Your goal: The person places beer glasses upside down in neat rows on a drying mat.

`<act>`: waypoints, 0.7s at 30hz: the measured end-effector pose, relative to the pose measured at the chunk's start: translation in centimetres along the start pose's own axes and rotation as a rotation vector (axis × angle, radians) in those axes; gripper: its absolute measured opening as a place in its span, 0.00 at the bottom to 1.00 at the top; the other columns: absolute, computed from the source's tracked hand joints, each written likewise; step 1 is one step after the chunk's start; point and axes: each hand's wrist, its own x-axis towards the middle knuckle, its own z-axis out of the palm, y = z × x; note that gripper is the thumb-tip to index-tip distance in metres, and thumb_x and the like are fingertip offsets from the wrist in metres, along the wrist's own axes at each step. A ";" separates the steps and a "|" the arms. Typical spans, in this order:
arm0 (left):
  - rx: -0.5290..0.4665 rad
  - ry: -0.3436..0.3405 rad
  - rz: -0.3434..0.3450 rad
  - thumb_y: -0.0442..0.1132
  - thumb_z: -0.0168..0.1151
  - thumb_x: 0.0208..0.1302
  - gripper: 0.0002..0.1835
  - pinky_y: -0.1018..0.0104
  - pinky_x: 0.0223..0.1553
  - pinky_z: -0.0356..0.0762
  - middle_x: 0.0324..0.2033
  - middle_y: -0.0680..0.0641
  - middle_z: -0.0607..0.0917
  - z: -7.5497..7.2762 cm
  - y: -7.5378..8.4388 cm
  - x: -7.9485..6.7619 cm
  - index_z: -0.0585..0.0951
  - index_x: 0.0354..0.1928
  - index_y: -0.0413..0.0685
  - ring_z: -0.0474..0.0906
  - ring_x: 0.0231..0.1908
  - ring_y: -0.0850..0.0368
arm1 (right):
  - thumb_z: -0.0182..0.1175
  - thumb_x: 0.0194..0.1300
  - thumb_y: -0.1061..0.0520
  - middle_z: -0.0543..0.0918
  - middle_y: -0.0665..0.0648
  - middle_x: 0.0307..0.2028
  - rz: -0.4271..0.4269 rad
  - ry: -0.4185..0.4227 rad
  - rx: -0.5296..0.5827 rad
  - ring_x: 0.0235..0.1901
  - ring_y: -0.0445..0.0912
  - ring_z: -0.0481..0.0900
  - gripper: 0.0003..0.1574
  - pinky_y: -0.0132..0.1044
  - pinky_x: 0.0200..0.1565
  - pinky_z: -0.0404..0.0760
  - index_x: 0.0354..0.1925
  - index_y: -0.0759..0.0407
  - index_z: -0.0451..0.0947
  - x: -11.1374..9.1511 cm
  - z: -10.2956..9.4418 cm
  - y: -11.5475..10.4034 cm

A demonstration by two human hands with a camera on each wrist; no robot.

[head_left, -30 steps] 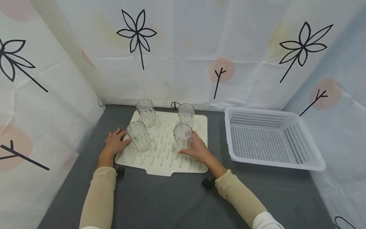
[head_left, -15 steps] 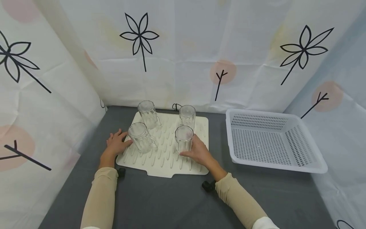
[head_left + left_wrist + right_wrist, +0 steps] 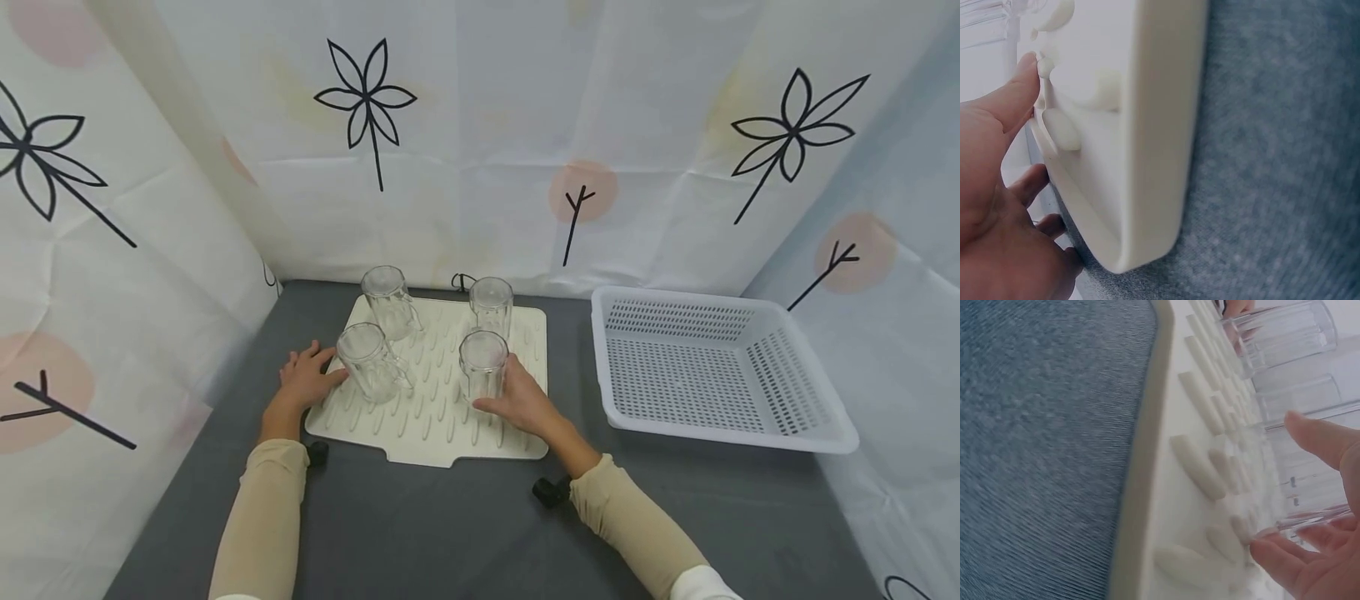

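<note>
An upside-down clear glass mug [image 3: 480,362] stands at the front right of a cream ridged draining mat [image 3: 420,446]. My right hand [image 3: 522,400] holds this mug low down, thumb on the near side and fingers round the far right side. At the mat's left edge rests my left hand [image 3: 304,382], fingers spread. In the left wrist view its thumb [image 3: 1019,87] touches the mat's rim, and the other fingers lie outside that edge. Close to this hand is another glass mug [image 3: 367,362]. Two more, a back-left mug [image 3: 388,304] and a back-right mug [image 3: 491,304], stand behind.
A white perforated plastic basket [image 3: 682,375] stands on the grey table [image 3: 420,533], right of the mat. Printed cloth [image 3: 495,125] hangs behind and along both sides. A small dark cord [image 3: 461,281] shows at the table's back edge.
The whole head view has shifted slightly. Both hands keep their places on the mug and the mat, and the mugs have not visibly moved.
</note>
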 end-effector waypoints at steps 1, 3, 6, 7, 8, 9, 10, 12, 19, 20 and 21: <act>0.003 -0.001 0.001 0.58 0.53 0.67 0.39 0.26 0.66 0.28 0.74 0.33 0.41 -0.1 0.0 0.0 0.57 0.73 0.46 0.27 0.70 0.22 | 0.72 0.52 0.45 0.70 0.62 0.61 -0.001 -0.007 0.004 0.62 0.53 0.71 0.61 0.49 0.58 0.75 0.71 0.64 0.48 0.0 -0.1 0.0; 0.013 -0.004 0.002 0.58 0.53 0.67 0.39 0.26 0.66 0.28 0.74 0.33 0.41 -0.2 -0.1 0.1 0.57 0.73 0.46 0.27 0.70 0.22 | 0.72 0.53 0.46 0.68 0.63 0.63 -0.001 -0.020 0.013 0.64 0.53 0.70 0.62 0.49 0.59 0.75 0.72 0.63 0.46 0.1 -0.2 -0.2; 0.029 -0.005 0.002 0.59 0.52 0.67 0.39 0.25 0.65 0.29 0.74 0.32 0.41 -0.4 -0.3 0.2 0.57 0.73 0.46 0.28 0.69 0.21 | 0.72 0.53 0.47 0.64 0.62 0.68 0.000 -0.041 0.029 0.66 0.55 0.68 0.64 0.48 0.61 0.74 0.74 0.59 0.43 0.1 -0.7 -0.7; 0.037 -0.004 0.002 0.59 0.51 0.68 0.39 0.25 0.65 0.30 0.74 0.32 0.41 -0.5 -0.3 0.2 0.57 0.73 0.45 0.28 0.69 0.21 | 0.72 0.54 0.47 0.62 0.62 0.69 0.002 -0.047 0.032 0.67 0.56 0.67 0.64 0.48 0.61 0.75 0.75 0.58 0.42 0.1 -0.9 -0.9; 0.039 -0.003 0.002 0.60 0.51 0.68 0.39 0.25 0.65 0.30 0.74 0.32 0.41 -0.6 -0.4 0.2 0.57 0.73 0.45 0.29 0.69 0.20 | 0.71 0.54 0.47 0.62 0.62 0.70 0.000 -0.050 0.036 0.67 0.56 0.67 0.64 0.49 0.61 0.75 0.75 0.57 0.42 0.0 -1.1 -1.1; 0.043 -0.002 0.003 0.59 0.51 0.68 0.39 0.25 0.65 0.31 0.74 0.32 0.42 -0.7 -0.3 0.2 0.57 0.73 0.45 0.29 0.69 0.20 | 0.71 0.54 0.47 0.61 0.62 0.70 -0.002 -0.053 0.042 0.67 0.57 0.67 0.64 0.49 0.60 0.76 0.75 0.56 0.42 -0.1 -1.3 -1.4; 0.045 -0.003 0.003 0.60 0.51 0.67 0.40 0.25 0.65 0.31 0.74 0.32 0.42 -0.8 -0.3 0.2 0.57 0.73 0.45 0.30 0.69 0.20 | 0.71 0.54 0.46 0.60 0.62 0.70 0.003 -0.060 0.036 0.68 0.56 0.66 0.64 0.49 0.60 0.76 0.75 0.55 0.41 -0.1 -1.6 -1.6; 0.042 -0.009 0.001 0.59 0.52 0.67 0.39 0.25 0.65 0.32 0.74 0.31 0.42 -0.9 -0.2 0.1 0.57 0.73 0.45 0.30 0.69 0.20 | 0.70 0.55 0.46 0.59 0.61 0.71 0.009 -0.071 0.036 0.69 0.56 0.65 0.64 0.50 0.59 0.76 0.75 0.54 0.40 -0.4 -2.1 -2.2; 0.007 0.063 0.034 0.53 0.50 0.70 0.33 0.25 0.65 0.40 0.71 0.30 0.55 -0.9 -0.6 0.1 0.61 0.71 0.44 0.43 0.69 0.22 | 0.67 0.58 0.44 0.59 0.60 0.71 -0.024 -0.120 -0.019 0.71 0.55 0.60 0.63 0.53 0.63 0.72 0.76 0.53 0.38 -1.2 -5.1 -4.1; -0.001 0.094 0.046 0.52 0.49 0.71 0.32 0.26 0.65 0.43 0.70 0.30 0.58 -1.0 -0.6 0.1 0.62 0.71 0.44 0.47 0.69 0.24 | 0.67 0.59 0.44 0.59 0.60 0.71 -0.034 -0.121 -0.030 0.71 0.55 0.60 0.62 0.53 0.63 0.71 0.76 0.52 0.37 -1.2 -5.6 -4.3; -0.013 0.127 0.059 0.51 0.49 0.71 0.31 0.26 0.64 0.45 0.69 0.30 0.60 -1.1 -0.6 0.1 0.63 0.70 0.45 0.49 0.68 0.24 | 0.66 0.59 0.44 0.59 0.61 0.71 -0.046 -0.119 -0.037 0.71 0.55 0.59 0.62 0.54 0.63 0.71 0.76 0.53 0.38 -1.3 -6.1 -4.6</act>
